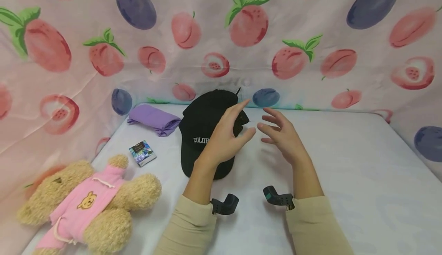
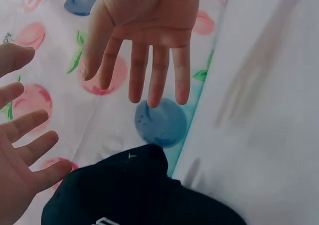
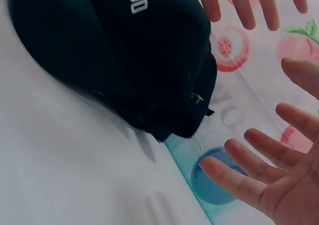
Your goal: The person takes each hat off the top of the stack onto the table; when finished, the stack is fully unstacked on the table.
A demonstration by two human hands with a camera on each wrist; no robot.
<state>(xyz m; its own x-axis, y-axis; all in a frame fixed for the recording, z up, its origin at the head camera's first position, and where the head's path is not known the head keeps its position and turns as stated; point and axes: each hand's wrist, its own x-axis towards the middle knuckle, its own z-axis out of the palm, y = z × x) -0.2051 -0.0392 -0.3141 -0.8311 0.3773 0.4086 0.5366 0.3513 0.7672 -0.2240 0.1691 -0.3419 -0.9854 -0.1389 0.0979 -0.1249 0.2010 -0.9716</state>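
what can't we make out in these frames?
- Head view: end of the lettering on the black cap, hidden behind the left grip.
- Head view: text on the small book-like item, too small.
- Head view: one limb of the teddy bear, cut off by bottom edge.
- Left wrist view: same lettering, cut off by bottom edge.

The left sleeve (image 1: 188, 226) and right sleeve (image 1: 315, 224) are of the same plain tan cloth, softly creased, each finishing in a neat, straight hem. Beside the left hem sits a black left mount (image 1: 226, 206), bent like an elbow and blunt at its end; the black right mount (image 1: 280, 199) has much the same angled shape — plus a small green patch near its tip. The left hand (image 1: 226, 136) and right hand (image 1: 284, 135) are bare.
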